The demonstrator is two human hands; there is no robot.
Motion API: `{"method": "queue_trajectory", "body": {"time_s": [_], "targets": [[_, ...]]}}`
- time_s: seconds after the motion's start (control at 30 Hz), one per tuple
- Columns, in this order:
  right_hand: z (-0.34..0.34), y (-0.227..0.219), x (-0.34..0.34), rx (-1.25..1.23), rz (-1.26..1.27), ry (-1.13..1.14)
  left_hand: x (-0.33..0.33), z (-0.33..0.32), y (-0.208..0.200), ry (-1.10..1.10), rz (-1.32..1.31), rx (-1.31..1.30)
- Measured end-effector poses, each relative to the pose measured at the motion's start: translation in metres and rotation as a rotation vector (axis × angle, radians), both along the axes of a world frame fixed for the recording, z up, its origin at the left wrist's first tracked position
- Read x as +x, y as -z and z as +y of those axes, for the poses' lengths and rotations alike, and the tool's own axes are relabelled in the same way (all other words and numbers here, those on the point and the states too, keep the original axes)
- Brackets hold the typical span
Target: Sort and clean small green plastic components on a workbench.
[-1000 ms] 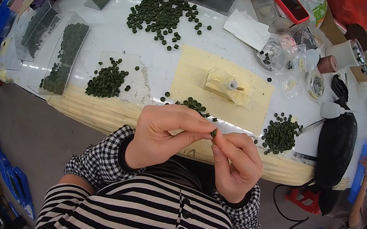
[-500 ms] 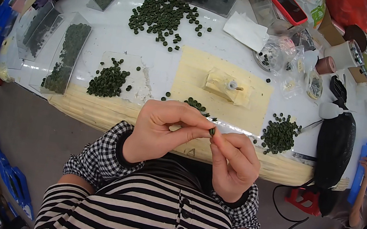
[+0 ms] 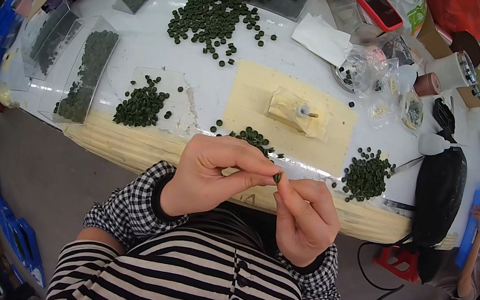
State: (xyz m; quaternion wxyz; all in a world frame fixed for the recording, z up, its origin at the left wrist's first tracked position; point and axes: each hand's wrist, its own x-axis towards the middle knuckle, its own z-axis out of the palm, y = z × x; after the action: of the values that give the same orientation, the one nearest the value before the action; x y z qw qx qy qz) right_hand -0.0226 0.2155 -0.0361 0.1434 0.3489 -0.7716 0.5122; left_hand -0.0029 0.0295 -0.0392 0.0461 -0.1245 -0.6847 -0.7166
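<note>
Lowered green piece [image 3: 277, 178] slightly since earlier frame, to just below frame centre | pinching it in left hand [image 3: 211, 174], thumb to index; holding right hand [image 3: 308, 220], fingers bent, against or just beside it, unclear | judged unfinished; many left in loose pile [image 3: 367, 178] at right, cannot tell done ones | noted similar pieces in clear tray [image 3: 297, 12], upper centre

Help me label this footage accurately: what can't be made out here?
All in the head view:
Small green piece: partly covered by fingers; too small for detail.
Green pile on the mat: partly hidden behind the left hand.
Clear bag: contents too small to identify.
Red bag: cut off by the top edge.
</note>
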Motion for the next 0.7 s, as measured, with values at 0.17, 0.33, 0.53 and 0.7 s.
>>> {"method": "queue_trajectory", "body": {"time_s": [0.17,0.33,0.53,0.7], "targets": [[0.001,0.0,-0.001,0.009,0.008,-0.011,0.001,0.0,0.001,0.026,-0.087,0.083],[0.001,0.003,-0.001,0.006,-0.003,-0.01,0.0,-0.001,0.002,0.027,-0.103,0.069],[0.0,0.004,-0.001,-0.005,-0.008,-0.006,-0.002,-0.003,-0.003,0.023,-0.093,0.001],[0.0,0.006,-0.002,-0.02,-0.013,0.0,-0.004,-0.004,-0.009,0.016,-0.143,-0.011]]}}
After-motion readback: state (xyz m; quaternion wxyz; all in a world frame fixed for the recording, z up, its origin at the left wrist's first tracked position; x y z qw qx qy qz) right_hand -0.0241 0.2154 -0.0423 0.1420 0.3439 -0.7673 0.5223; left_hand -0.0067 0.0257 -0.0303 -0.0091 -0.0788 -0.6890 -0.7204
